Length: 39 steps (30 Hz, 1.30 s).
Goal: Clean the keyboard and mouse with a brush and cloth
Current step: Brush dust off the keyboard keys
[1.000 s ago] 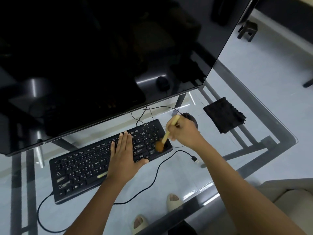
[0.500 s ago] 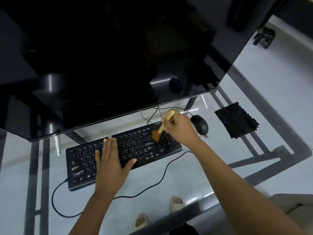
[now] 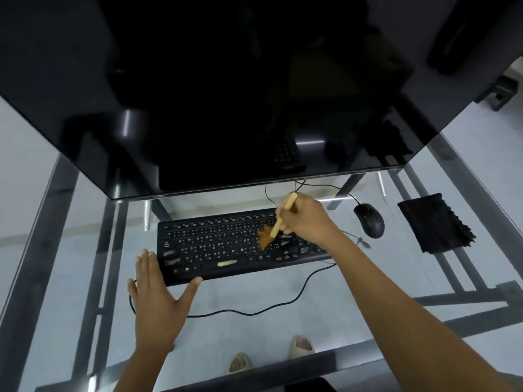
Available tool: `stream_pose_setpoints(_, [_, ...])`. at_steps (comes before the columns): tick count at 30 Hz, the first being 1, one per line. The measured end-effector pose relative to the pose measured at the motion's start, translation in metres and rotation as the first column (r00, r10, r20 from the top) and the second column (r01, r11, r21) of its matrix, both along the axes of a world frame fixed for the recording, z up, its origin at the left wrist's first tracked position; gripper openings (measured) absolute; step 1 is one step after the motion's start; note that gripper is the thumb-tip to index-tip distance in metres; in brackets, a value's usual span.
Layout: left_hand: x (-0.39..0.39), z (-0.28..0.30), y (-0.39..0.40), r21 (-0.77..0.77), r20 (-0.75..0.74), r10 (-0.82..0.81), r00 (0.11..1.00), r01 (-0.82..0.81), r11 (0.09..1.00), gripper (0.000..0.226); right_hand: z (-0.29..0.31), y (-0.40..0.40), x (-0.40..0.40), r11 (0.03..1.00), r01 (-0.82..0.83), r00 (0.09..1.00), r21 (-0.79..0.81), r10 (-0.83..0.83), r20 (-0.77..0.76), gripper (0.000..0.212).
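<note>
A black keyboard (image 3: pixel 226 244) lies on the glass desk under the monitor. My right hand (image 3: pixel 307 219) grips a pale-handled brush (image 3: pixel 278 219), whose orange-brown bristles spread on the keys right of the keyboard's middle. My left hand (image 3: pixel 157 295) lies flat with straight fingers at the keyboard's front left corner, thumb at the front edge. A black mouse (image 3: pixel 369 220) sits right of the keyboard. Further right lies a folded black cloth (image 3: pixel 435 223).
A large dark monitor (image 3: pixel 226 89) overhangs the back of the glass desk (image 3: pixel 70 250). The keyboard cable (image 3: pixel 254 311) loops across the glass in front, ending in a loose plug near the mouse. My sandalled feet show through the glass below.
My left hand slid off the keys to the keyboard's front left corner. The brush moved leftward from the number pad towards the middle keys. The view has swung so the keyboard sits straighter.
</note>
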<state>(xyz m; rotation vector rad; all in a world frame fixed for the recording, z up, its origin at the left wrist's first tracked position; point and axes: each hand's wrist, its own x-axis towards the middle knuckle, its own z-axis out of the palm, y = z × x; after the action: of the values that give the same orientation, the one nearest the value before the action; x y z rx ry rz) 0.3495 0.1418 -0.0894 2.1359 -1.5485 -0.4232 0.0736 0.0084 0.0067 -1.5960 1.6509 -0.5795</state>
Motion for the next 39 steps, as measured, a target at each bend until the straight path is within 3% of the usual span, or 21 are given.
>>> stream_pose_setpoints(2, [0.006, -0.005, 0.005, 0.011, -0.013, 0.003, 1.000, -0.003, 1.000, 0.110, -0.003, 0.002, 0.008, 0.985, 0.073, 0.991, -0.155, -0.088, -0.098, 0.008])
stream_pose_setpoints(4, [0.010, -0.008, 0.007, 0.014, -0.017, -0.009, 1.000, 0.009, 1.000, 0.110, 0.001, 0.006, 0.012, 0.959, 0.143, 0.989, -0.245, -0.147, 0.004, 0.009])
stream_pose_setpoints(6, [0.012, -0.011, 0.005, 0.017, -0.027, -0.012, 1.000, 0.013, 1.000, 0.111, 0.005, 0.010, 0.018, 0.996, 0.048, 0.989, -0.079, -0.036, 0.145, 0.009])
stream_pose_setpoints(7, [0.013, -0.013, 0.005, 0.025, -0.022, -0.013, 1.000, 0.013, 1.000, 0.111, 0.004, 0.012, 0.022, 0.997, -0.057, 0.985, 0.043, 0.049, 0.163, 0.007])
stream_pose_setpoints(8, [0.014, -0.016, 0.005, 0.034, -0.003, -0.015, 1.000, 0.015, 0.999, 0.110, 0.003, 0.016, 0.025, 0.987, -0.145, 0.987, 0.073, 0.139, 0.083, 0.006])
stream_pose_setpoints(10, [0.012, -0.021, 0.007, 0.046, 0.052, -0.022, 0.998, 0.020, 0.999, 0.108, -0.001, 0.020, 0.030, 0.991, -0.122, 0.992, -0.051, 0.120, -0.044, 0.007])
stream_pose_setpoints(12, [0.009, -0.022, 0.008, 0.044, 0.087, -0.030, 0.996, 0.026, 0.999, 0.106, 0.000, 0.019, 0.031, 0.984, 0.007, 1.000, -0.177, -0.004, 0.015, 0.007])
stream_pose_setpoints(14, [0.010, -0.023, 0.008, 0.030, 0.098, -0.021, 0.995, 0.018, 0.999, 0.103, 0.000, 0.017, 0.036, 0.992, -0.041, 0.998, -0.119, 0.046, 0.043, 0.007])
stream_pose_setpoints(15, [0.010, -0.023, 0.008, 0.029, 0.102, -0.019, 0.995, 0.016, 0.999, 0.101, -0.001, 0.017, 0.039, 0.992, -0.089, 0.996, -0.089, 0.088, -0.016, 0.007])
stream_pose_setpoints(17, [0.012, -0.024, 0.009, 0.025, 0.111, -0.023, 0.994, 0.020, 0.999, 0.096, -0.004, 0.016, 0.047, 0.976, -0.055, 0.995, -0.213, 0.036, -0.095, 0.009])
stream_pose_setpoints(19, [0.010, -0.024, 0.010, 0.017, 0.114, -0.026, 0.993, 0.024, 1.000, 0.092, -0.003, 0.014, 0.054, 0.954, 0.026, 0.999, -0.300, -0.038, -0.035, 0.009])
stream_pose_setpoints(22, [0.010, -0.025, 0.010, 0.010, 0.111, -0.019, 0.994, 0.018, 1.000, 0.089, -0.002, 0.012, 0.069, 0.988, -0.101, 0.995, -0.117, 0.099, -0.018, 0.004])
stream_pose_setpoints(24, [0.012, -0.026, 0.010, 0.005, 0.111, -0.013, 0.994, 0.012, 1.000, 0.087, -0.001, 0.009, 0.081, 0.979, -0.070, 0.996, -0.192, 0.060, -0.059, 0.006])
stream_pose_setpoints(26, [0.011, -0.026, 0.011, 0.001, 0.104, -0.008, 0.995, 0.008, 1.000, 0.086, 0.001, 0.006, 0.090, 0.973, 0.030, 0.999, -0.228, -0.020, 0.045, 0.007])
stream_pose_setpoints(29, [0.012, -0.025, 0.010, -0.001, 0.106, -0.003, 0.994, 0.003, 1.000, 0.086, 0.002, 0.005, 0.111, 0.997, -0.061, 0.986, 0.044, 0.053, 0.157, 0.008])
stream_pose_setpoints(31, [0.012, -0.025, 0.010, 0.007, 0.104, -0.004, 0.995, 0.003, 1.000, 0.086, 0.000, 0.002, 0.121, 0.996, -0.072, 0.997, -0.054, 0.072, 0.000, 0.007])
stream_pose_setpoints(33, [0.012, -0.024, 0.010, 0.006, 0.091, 0.003, 0.996, -0.003, 1.000, 0.087, 0.004, -0.001, 0.127, 0.976, -0.024, 0.999, -0.216, 0.017, -0.035, 0.007])
stream_pose_setpoints(34, [0.011, -0.024, 0.010, 0.002, 0.089, 0.004, 0.996, -0.005, 1.000, 0.088, 0.005, -0.002, 0.129, 0.978, -0.057, 0.998, -0.203, 0.053, -0.025, 0.007])
stream_pose_setpoints(36, [0.012, -0.024, 0.010, 0.001, 0.085, 0.003, 0.996, -0.003, 1.000, 0.090, 0.008, 0.004, 0.137, 0.980, -0.200, 0.980, -0.008, 0.200, -0.009, 0.007])
stream_pose_setpoints(37, [0.012, -0.024, 0.010, -0.001, 0.080, 0.001, 0.997, -0.001, 1.000, 0.091, 0.008, 0.008, 0.140, 0.964, -0.263, 0.962, 0.023, 0.264, -0.069, 0.007])
stream_pose_setpoints(39, [0.012, -0.024, 0.010, -0.002, 0.067, 0.001, 0.998, -0.001, 1.000, 0.095, 0.008, 0.011, 0.142, 0.945, -0.294, 0.935, -0.141, 0.254, -0.247, 0.008])
